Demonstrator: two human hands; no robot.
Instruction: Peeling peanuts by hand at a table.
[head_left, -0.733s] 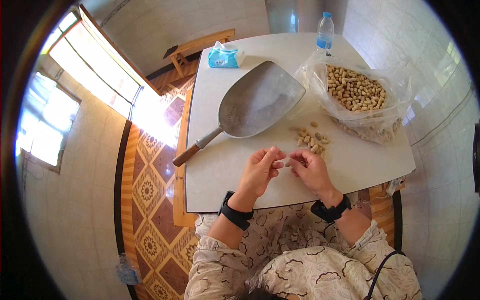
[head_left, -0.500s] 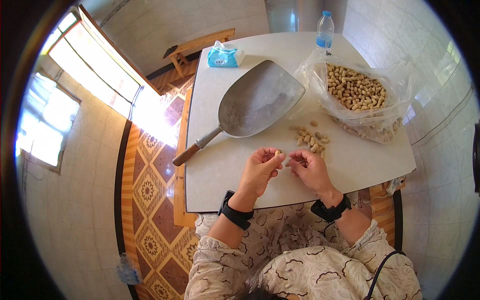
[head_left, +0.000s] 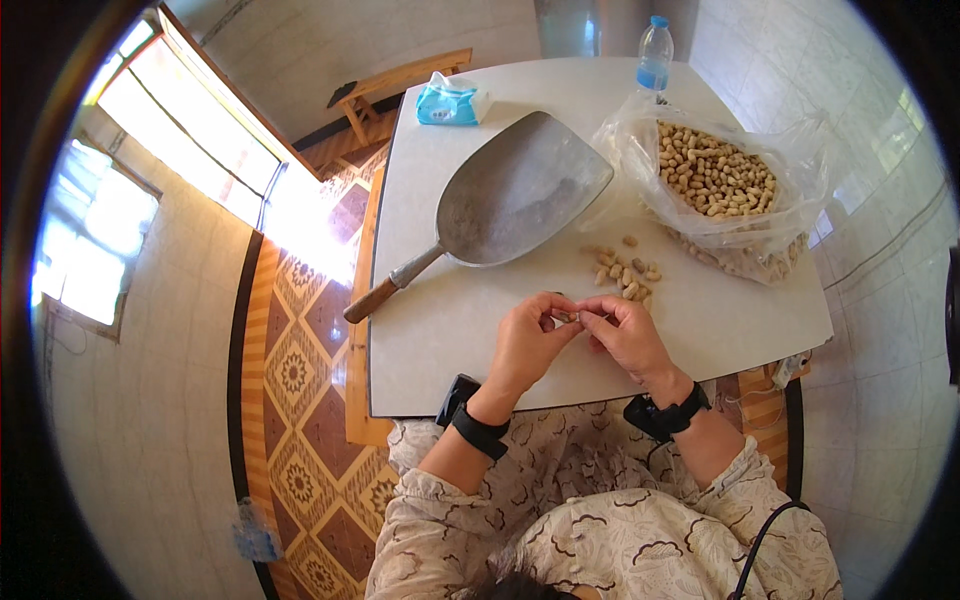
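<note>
Over the near part of the table, my left hand and my right hand meet fingertip to fingertip. Both are closed in a pinch on one small peanut, mostly covered by the fingers. Just beyond my right hand lies a loose pile of unshelled peanuts. Farther back on the right, a clear plastic bag stands open, full of peanuts. To the left of the pile rests a large metal scoop with a wooden handle; its pan holds nothing that I can see.
The pale table has a blue and white tissue pack at its far left. A water bottle with a blue cap stands at the far right. A wooden bench is behind, and a tiled wall runs along the right.
My right hand has come left to join my left hand, and the fingertips of both now close on the peanut. Before, my left hand held it and the hands were slightly apart.
</note>
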